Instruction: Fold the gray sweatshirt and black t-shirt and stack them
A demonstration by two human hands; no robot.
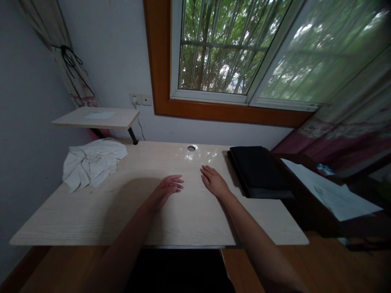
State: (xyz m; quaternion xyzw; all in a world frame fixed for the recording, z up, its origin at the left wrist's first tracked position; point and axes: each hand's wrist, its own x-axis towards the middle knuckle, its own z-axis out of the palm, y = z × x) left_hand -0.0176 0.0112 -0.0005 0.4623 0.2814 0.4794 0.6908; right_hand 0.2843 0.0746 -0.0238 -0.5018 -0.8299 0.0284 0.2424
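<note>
My left hand (166, 191) is over the middle of the pale wooden desk (195, 224), its fingers loosely extended and pointing right, with nothing in them. Palm down, my right hand (214, 181) rests on the desktop with its fingers stretched forward and holds nothing. A gap separates the two hands. To the right of my right hand lies a black folder-like case (259, 171), closed and flat. At the far left of the desk, a crumpled white cloth (93, 162) lies in a heap, apart from my left hand.
A small raised shelf (119, 118) with a sheet of paper (99, 115) on it stands at the back left. Near the back edge is a round cable hole (191, 148). Right of the desk, white papers (330, 191) lie on a dark surface. A window (229, 49) is behind.
</note>
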